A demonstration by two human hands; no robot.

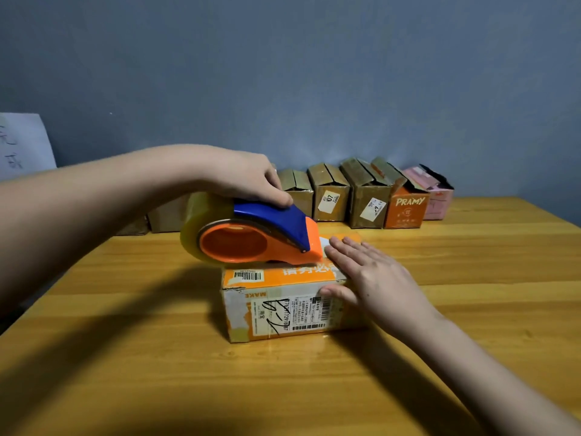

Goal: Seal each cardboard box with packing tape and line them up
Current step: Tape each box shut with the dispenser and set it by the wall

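The orange cardboard box [284,305] is set near the middle of the desk [125,357], a little toward the near edge. The tape dispenser [251,236] is held on the box top by the left hand [251,180], whose grip is curled over the blue handle. The right hand [371,275] is laid flat, fingers spread, on the right part of the box top, with the thumb pressed against the near side.

The tape could be laid crooked or wrinkled if the dispenser is tilted while it is drawn along the lid. The box could be dragged across the smooth wood if the flat hand's pressure is eased. The fingertips lie just beside the dispenser's nose (a nick is judged possible).

The desk is of yellow wood grain. A row of boxes [367,196] is lined up at its far edge against a grey-blue wall [314,73], several with flaps not fully closed. A sheet of paper [23,146] is seen at the far left.
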